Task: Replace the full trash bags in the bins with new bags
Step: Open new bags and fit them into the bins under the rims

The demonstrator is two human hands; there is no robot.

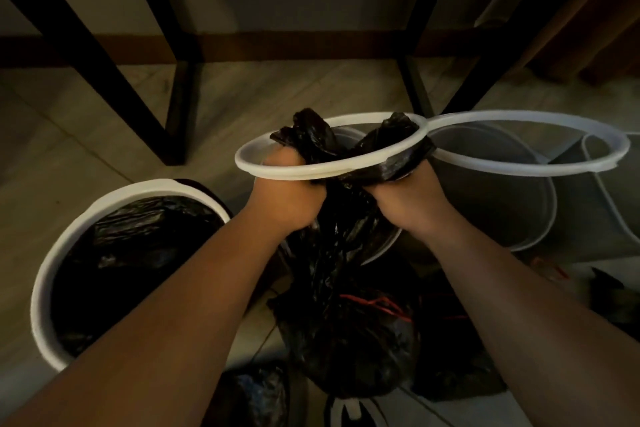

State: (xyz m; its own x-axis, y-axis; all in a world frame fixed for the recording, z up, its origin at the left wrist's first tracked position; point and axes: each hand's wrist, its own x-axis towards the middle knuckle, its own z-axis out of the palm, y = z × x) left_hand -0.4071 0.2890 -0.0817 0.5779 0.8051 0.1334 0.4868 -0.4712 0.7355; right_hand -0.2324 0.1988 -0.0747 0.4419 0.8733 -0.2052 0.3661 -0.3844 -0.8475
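My left hand (289, 196) and my right hand (407, 199) both grip the gathered top of a black trash bag (341, 274) and hold it up in front of me. A white plastic ring (277, 168) sits around the bag's neck just above my fists, and part of the bag is folded over its right side. The bag's body hangs down between my forearms. A white bin (74, 236) lined with a black bag stands at the lower left. Behind my hands a grey bin (498, 191) lies tilted, and a second white ring (554, 170) hangs at its mouth.
Black table legs (180, 90) rise from the tiled floor behind the bins. A tied black bag with a red drawstring (377, 307) and other dark bags lie on the floor below my hands. A brown curtain (595, 31) hangs at the far right.
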